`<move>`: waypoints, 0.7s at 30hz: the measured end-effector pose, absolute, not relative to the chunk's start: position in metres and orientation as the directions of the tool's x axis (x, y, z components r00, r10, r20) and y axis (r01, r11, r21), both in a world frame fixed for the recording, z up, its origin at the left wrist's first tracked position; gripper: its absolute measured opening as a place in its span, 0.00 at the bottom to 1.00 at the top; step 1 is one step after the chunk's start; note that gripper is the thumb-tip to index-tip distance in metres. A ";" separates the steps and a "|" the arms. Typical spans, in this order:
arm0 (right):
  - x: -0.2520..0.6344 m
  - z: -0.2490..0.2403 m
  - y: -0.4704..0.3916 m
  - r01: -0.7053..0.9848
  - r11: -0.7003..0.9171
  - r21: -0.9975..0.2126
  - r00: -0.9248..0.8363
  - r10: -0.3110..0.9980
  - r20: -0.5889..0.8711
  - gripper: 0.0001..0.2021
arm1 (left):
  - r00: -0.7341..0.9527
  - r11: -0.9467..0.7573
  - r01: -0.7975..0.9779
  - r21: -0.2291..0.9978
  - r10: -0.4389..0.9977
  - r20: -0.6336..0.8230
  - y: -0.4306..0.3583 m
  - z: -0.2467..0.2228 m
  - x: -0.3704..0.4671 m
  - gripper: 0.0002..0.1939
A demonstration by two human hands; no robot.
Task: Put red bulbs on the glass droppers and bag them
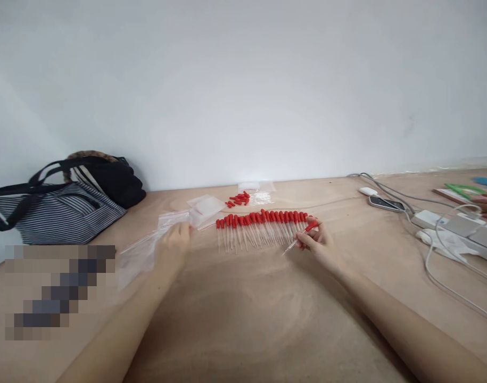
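Note:
My right hand (313, 242) pinches a glass dropper (294, 244) with a red rubber bulb, its clear tip pointing down to the left. Fingers curled together, my left hand (174, 244) is closed at the edge of a clear zip bag (137, 260); the hand covers part of that bag. Between the hands, a long row of droppers (263, 226) lies side by side, red bulbs away from me and thin tips toward me. More clear zip bags (205, 207) with red seal lines lie just beyond my left hand.
Loose red bulbs (239, 199) and bare glass tubes (261, 198) lie near the wall. At left stand a striped bag (71, 213) and a black bag (119, 183). Right of me are a phone-like device (386, 204), a power strip (459, 229), cables and green-handled scissors (467, 190).

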State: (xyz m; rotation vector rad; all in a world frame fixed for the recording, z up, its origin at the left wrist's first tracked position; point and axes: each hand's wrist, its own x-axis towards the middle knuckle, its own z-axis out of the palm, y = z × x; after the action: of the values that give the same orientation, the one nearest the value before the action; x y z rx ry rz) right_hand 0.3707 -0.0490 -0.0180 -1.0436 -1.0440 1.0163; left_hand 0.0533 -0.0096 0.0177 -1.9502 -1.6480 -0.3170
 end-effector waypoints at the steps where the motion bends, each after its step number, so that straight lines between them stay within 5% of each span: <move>1: 0.372 -0.019 -0.050 -0.146 0.186 -0.972 0.191 0.969 0.157 0.28 | 0.382 -0.249 0.922 -0.297 0.715 0.585 -0.019 0.015 0.062 0.17; 3: 0.375 -0.022 -0.050 -0.150 0.172 -0.973 0.174 0.974 0.146 0.27 | 0.678 -0.586 0.706 -0.399 0.397 0.618 -0.041 0.007 0.081 0.14; 5: 0.380 -0.025 -0.050 -0.161 0.163 -0.973 0.167 0.976 0.136 0.24 | 0.785 -0.767 0.508 -0.392 0.225 0.578 -0.063 -0.002 0.099 0.12; 10: 0.389 -0.031 -0.047 -0.234 0.172 -0.957 0.207 0.970 0.123 0.19 | 0.782 -0.891 0.448 0.078 0.432 0.450 -0.089 -0.010 0.120 0.05; 13: 0.390 -0.031 -0.047 -0.265 0.174 -0.948 0.229 0.967 0.114 0.18 | 0.744 -0.826 0.477 0.301 0.562 0.362 -0.082 -0.003 0.127 0.14; 18: 0.384 -0.029 -0.057 -0.275 0.088 -0.957 0.138 0.989 0.051 0.17 | 0.749 -0.733 0.533 0.422 0.641 0.166 -0.070 -0.001 0.139 0.44; 21: 0.377 -0.029 -0.064 -0.273 0.056 -0.960 0.080 0.996 0.036 0.18 | 0.720 -0.686 0.565 0.458 0.681 0.131 -0.069 -0.006 0.140 0.49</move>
State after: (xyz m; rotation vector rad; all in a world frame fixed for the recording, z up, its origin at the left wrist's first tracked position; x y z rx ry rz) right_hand 0.3767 -0.0641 -0.0290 -1.0043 -0.9714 1.2404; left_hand 0.1396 -0.0685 -0.0064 -3.2701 -1.2409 -0.5309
